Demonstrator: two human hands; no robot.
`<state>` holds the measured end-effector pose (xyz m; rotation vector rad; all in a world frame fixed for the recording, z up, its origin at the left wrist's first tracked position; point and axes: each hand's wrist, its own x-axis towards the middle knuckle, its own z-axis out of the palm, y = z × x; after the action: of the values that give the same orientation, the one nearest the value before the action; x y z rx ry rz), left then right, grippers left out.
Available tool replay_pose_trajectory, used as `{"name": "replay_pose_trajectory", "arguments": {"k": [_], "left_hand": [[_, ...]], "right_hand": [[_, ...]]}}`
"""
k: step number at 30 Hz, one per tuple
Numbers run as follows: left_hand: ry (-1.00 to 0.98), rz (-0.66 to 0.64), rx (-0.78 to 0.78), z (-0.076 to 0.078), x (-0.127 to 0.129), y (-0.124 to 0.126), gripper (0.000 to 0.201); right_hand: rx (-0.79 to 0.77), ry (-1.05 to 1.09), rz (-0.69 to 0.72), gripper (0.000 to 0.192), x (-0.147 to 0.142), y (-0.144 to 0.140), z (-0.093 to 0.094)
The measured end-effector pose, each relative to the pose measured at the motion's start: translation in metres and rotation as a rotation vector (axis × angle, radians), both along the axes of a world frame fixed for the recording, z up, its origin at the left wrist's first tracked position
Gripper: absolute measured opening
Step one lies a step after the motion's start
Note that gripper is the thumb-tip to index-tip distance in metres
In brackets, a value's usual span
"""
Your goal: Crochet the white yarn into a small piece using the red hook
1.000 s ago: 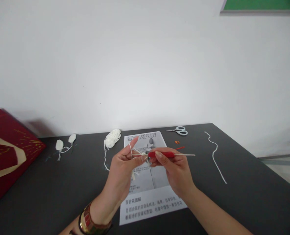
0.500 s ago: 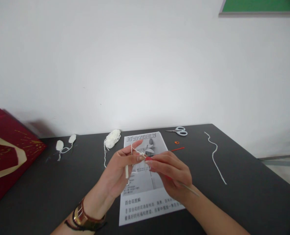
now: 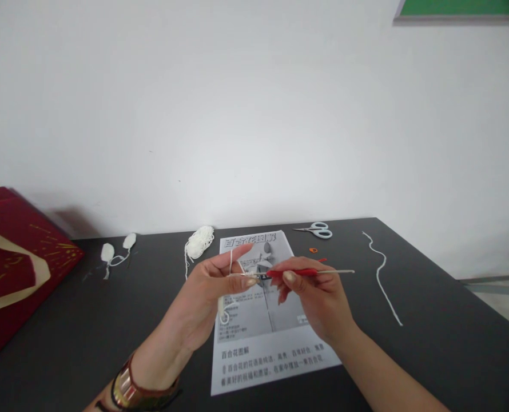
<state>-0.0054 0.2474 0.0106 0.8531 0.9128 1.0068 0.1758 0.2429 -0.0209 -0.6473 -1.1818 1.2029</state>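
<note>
My right hand [image 3: 317, 292] grips a red-handled crochet hook [image 3: 297, 273] that lies nearly level, its pale rear end sticking out past the fingers. Across from it, my left hand [image 3: 215, 286] pinches a small piece of white crochet work [image 3: 251, 274] between thumb and fingers, and yarn loops around the raised index finger. The hook's tip meets the work at the left fingertips; the exact stitch is too small to make out. A white yarn end dangles below my left hand. Under both hands lies a printed sheet [image 3: 275, 366] with a flower picture.
A ball of white yarn [image 3: 200, 242] sits behind the sheet. Scissors [image 3: 318, 230], an orange stitch marker [image 3: 313, 250] and a partly hidden red item are at right, with a loose yarn length [image 3: 380, 272] beyond. Two white crocheted pieces [image 3: 107, 252] and a red bag [image 3: 14, 269] are left.
My right hand has rolled over, turning the hook from slanting down to nearly level and showing its red handle. My left hand keeps its pinch. The view has shifted slightly.
</note>
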Motion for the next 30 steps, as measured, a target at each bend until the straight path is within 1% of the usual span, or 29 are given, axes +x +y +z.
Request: {"name": "replay_pose_trajectory", "arguments": {"k": [3, 7, 12, 19, 24, 30], "left_hand": [[0.008, -0.026, 0.011, 0.0, -0.001, 0.0, 0.052], [0.008, -0.04, 0.012, 0.001, -0.001, 0.001, 0.051], [0.003, -0.093, 0.002, 0.003, -0.001, 0.002, 0.05], [0.017, -0.093, 0.028, 0.003, -0.008, 0.003, 0.047], [0.027, -0.099, 0.033, 0.004, -0.008, 0.004, 0.047], [0.015, -0.139, -0.004, 0.003, -0.009, 0.006, 0.048]], "right_hand": [[-0.015, 0.006, 0.01, 0.009, 0.002, 0.0, 0.0], [0.002, -0.015, 0.028, 0.008, 0.004, 0.001, 0.006], [0.004, -0.031, 0.031, 0.006, 0.009, 0.003, 0.009], [-0.015, -0.005, 0.04, 0.006, 0.017, 0.005, 0.008], [-0.018, 0.006, 0.064, 0.006, 0.018, 0.005, 0.009], [0.032, -0.019, 0.095, 0.006, 0.023, 0.006, 0.011]]}}
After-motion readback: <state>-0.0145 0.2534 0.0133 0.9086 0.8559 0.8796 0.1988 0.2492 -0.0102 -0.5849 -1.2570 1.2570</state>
